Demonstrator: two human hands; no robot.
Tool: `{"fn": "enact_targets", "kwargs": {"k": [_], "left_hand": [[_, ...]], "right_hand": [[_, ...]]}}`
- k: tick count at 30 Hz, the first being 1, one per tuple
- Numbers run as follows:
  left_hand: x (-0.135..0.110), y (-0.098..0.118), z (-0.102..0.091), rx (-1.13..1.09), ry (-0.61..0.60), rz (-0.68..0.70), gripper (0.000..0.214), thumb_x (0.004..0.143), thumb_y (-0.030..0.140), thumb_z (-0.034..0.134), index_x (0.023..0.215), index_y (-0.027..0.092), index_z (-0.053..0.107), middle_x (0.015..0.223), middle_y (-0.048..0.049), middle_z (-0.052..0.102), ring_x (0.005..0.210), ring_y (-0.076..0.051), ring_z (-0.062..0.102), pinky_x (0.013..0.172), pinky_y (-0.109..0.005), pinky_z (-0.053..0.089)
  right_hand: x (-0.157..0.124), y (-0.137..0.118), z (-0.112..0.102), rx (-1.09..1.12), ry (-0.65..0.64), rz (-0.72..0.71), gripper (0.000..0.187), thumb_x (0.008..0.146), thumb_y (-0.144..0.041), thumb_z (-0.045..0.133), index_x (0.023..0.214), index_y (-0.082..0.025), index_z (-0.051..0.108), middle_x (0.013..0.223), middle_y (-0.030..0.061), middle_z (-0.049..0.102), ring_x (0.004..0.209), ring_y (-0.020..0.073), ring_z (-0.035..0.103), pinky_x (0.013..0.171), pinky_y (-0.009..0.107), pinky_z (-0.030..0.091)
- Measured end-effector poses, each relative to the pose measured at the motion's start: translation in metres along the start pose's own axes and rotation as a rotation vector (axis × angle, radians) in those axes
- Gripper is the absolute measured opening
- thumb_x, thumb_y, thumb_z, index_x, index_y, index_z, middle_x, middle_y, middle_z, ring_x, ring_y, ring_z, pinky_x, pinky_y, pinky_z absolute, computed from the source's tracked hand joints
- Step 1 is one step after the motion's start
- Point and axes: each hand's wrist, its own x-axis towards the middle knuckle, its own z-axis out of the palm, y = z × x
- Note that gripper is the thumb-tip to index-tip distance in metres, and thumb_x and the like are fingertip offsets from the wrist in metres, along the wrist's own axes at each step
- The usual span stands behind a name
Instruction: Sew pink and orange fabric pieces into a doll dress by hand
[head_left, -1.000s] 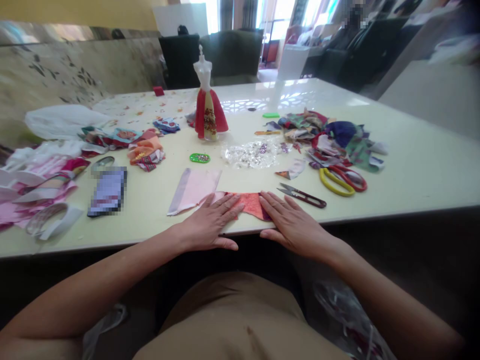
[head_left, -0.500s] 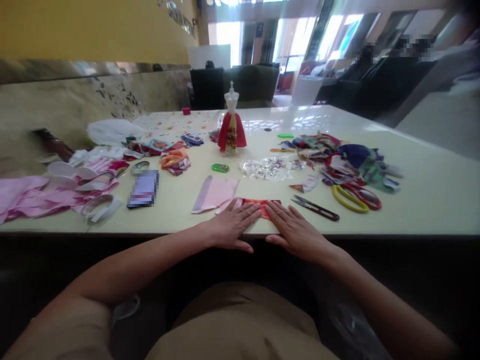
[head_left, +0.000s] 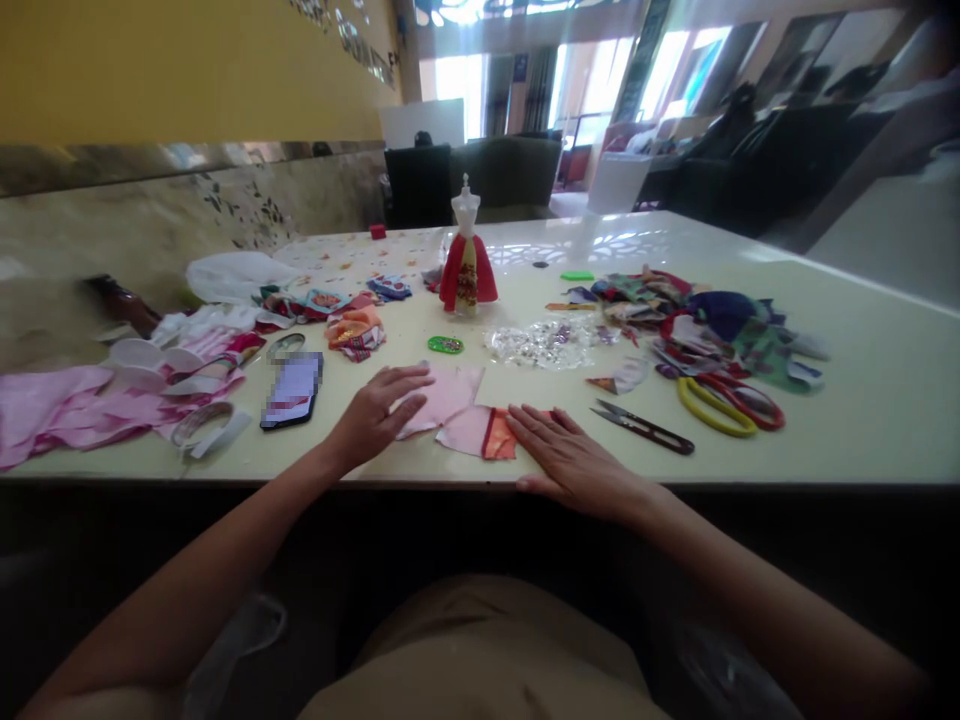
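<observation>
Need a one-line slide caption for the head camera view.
Left hand and right hand rest on pink and orange fabric scraps beside snips.

Dark armchairs (head_left: 417, 186) stand before bright windows (head_left: 600, 90), a yellow wall (head_left: 187, 70) to the left.

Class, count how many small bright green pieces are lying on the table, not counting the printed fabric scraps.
2: a bright green oval piece in front of the miniature dress form, and a bright green strip farther back, beyond the sequins. Others may be hidden under the fabric scraps.
</observation>
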Motion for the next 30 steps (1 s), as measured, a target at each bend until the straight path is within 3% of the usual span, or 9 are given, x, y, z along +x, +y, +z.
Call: {"fn": "enact_targets", "kwargs": {"k": [3,7,12,14,17,20,26,30], "left_hand": [[-0.006,-0.023,-0.004,-0.018,0.023,-0.048,0.037,0.098,0.041,0.049,0.122,0.018,0.068,0.130,-0.0132,0.066,0.124,-0.024,0.060,0.110,-0.044,0.045],[-0.008,-0.038,0.005,-0.013,-0.024,-0.046,0.035,0.098,0.039,0.050,0.122,0.020,0.068,0.131,-0.0123,0.065,0.123,-0.025,0.060,0.109,-0.046,0.046],[0.003,-0.045,0.012,-0.015,-0.054,0.002,0.034,0.098,0.037,0.050,0.122,0.020,0.068,0.132,-0.0123,0.064,0.124,-0.025,0.060,0.109,-0.045,0.047],[0.011,-0.047,0.015,-0.023,-0.060,0.012,0.035,0.098,0.037,0.050,0.122,0.019,0.068,0.133,-0.0124,0.064,0.124,-0.025,0.060,0.110,-0.045,0.046],[0.021,-0.052,0.019,-0.050,-0.076,0.026,0.035,0.098,0.037,0.051,0.123,0.019,0.068,0.134,-0.0122,0.063,0.126,-0.024,0.059,0.112,-0.045,0.045],[0.030,-0.055,0.024,-0.067,-0.096,0.055,0.034,0.097,0.036,0.052,0.122,0.019,0.068,0.133,-0.0125,0.064,0.126,-0.024,0.059,0.111,-0.046,0.045],[0.049,-0.061,0.027,-0.081,-0.117,0.077,0.034,0.097,0.037,0.052,0.120,0.019,0.069,0.130,-0.0127,0.065,0.124,-0.025,0.060,0.109,-0.047,0.047],[0.062,-0.065,0.030,-0.106,-0.105,0.077,0.032,0.095,0.034,0.054,0.120,0.019,0.069,0.131,-0.0121,0.065,0.123,-0.025,0.060,0.109,-0.046,0.046]], "right_hand": [[0.002,0.018,-0.005,0.023,-0.034,-0.025,0.077,0.099,-0.065,0.032,0.161,-0.023,0.010,0.164,0.0105,0.018,0.152,0.0286,0.018,0.122,0.056,0.020],[0.005,0.028,-0.032,0.028,-0.078,-0.023,0.071,0.101,-0.062,0.027,0.161,-0.024,0.015,0.163,0.0100,0.023,0.151,0.0269,0.021,0.122,0.058,0.018],[0.017,0.008,-0.060,-0.036,0.116,0.018,0.070,0.103,-0.056,0.028,0.161,-0.019,0.012,0.165,0.0107,0.017,0.153,0.0233,0.014,0.125,0.052,0.009],[0.027,-0.002,-0.055,-0.038,0.108,0.005,0.073,0.102,-0.056,0.033,0.161,-0.016,0.015,0.165,0.0117,0.015,0.154,0.0238,0.011,0.125,0.052,0.007],[0.039,-0.010,-0.037,0.023,-0.086,-0.010,0.081,0.098,-0.062,0.041,0.160,-0.015,0.018,0.164,0.0137,0.017,0.153,0.0271,0.013,0.124,0.055,0.009],[0.041,-0.008,-0.029,0.095,-0.209,-0.014,0.083,0.098,-0.066,0.034,0.160,-0.013,0.017,0.164,0.0141,0.014,0.153,0.0285,0.012,0.123,0.057,0.011],[0.055,0.001,-0.045,0.062,-0.011,-0.044,0.077,0.101,-0.063,0.025,0.161,-0.017,0.010,0.165,0.0119,0.013,0.154,0.0247,0.010,0.124,0.055,0.006],[0.084,0.003,-0.031,-0.012,0.019,0.004,0.078,0.100,-0.064,0.027,0.161,-0.017,0.015,0.166,0.0121,0.013,0.154,0.0248,0.008,0.124,0.053,0.005]]}}
